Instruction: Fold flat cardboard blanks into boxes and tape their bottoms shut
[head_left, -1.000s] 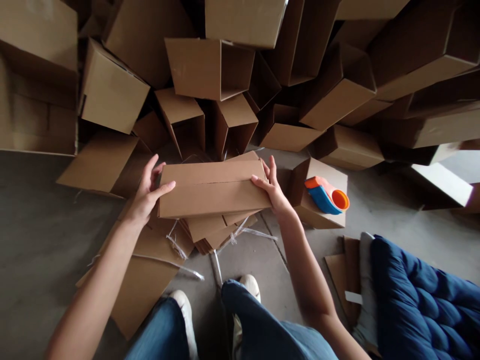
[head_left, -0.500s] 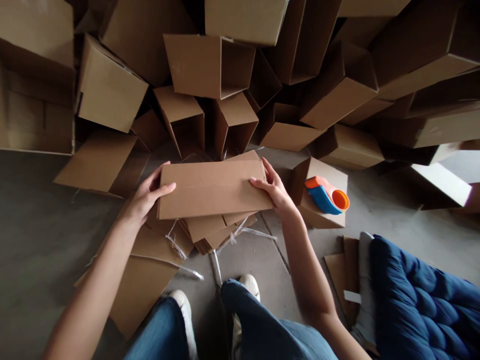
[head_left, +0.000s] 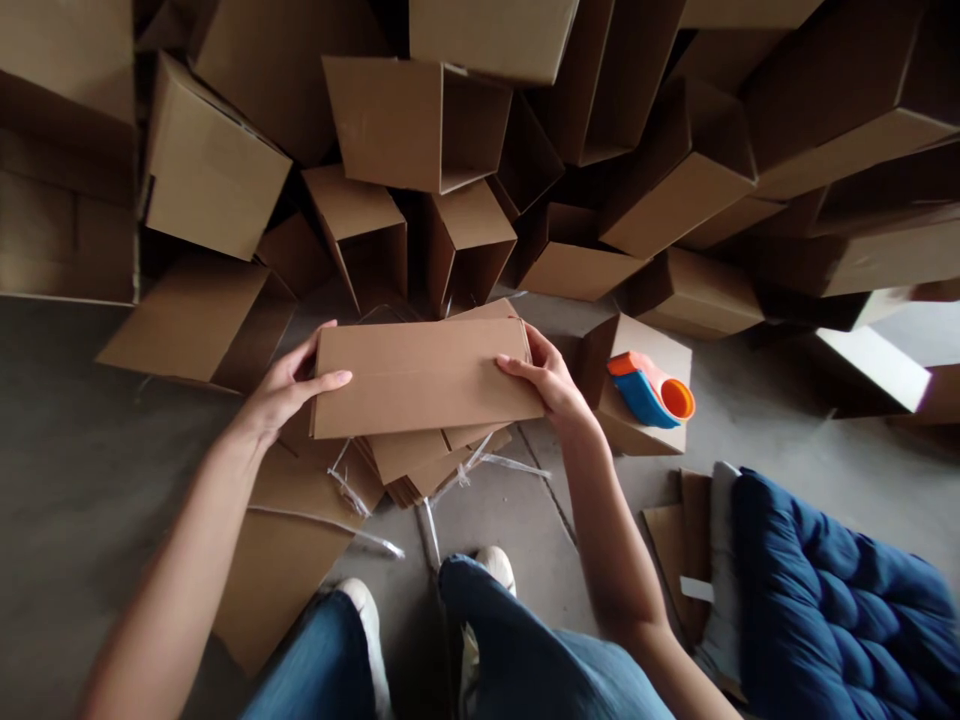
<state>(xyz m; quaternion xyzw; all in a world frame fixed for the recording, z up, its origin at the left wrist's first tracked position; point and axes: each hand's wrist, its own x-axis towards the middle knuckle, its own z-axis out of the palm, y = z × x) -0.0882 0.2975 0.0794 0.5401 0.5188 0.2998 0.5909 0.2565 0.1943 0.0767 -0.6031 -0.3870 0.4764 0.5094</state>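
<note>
One pair of blue jeans (head_left: 577,665), with white shoes (head_left: 365,622), at the near edge. One tufted navy cushion (head_left: 832,590), right. One left hand (head_left: 300,388), parted only to the carton's thickness, thumb on the upper face, fingers around the left end. One right hand (head_left: 546,375), likewise, gripping the right end. One closed carton (head_left: 424,380), long and narrow, lying crosswise between the two palms, over a stack of folded cardboard (head_left: 412,460); contact with that stack cannot be told. White strapping (head_left: 375,540), loose, beside the stack. One orange-and-blue tape dispenser (head_left: 645,392), resting on a small box (head_left: 637,437), right of the right hand. Many brown boxes (head_left: 386,120), numerous ones open-ended, heaped beyond on the grey floor (head_left: 765,420).
</note>
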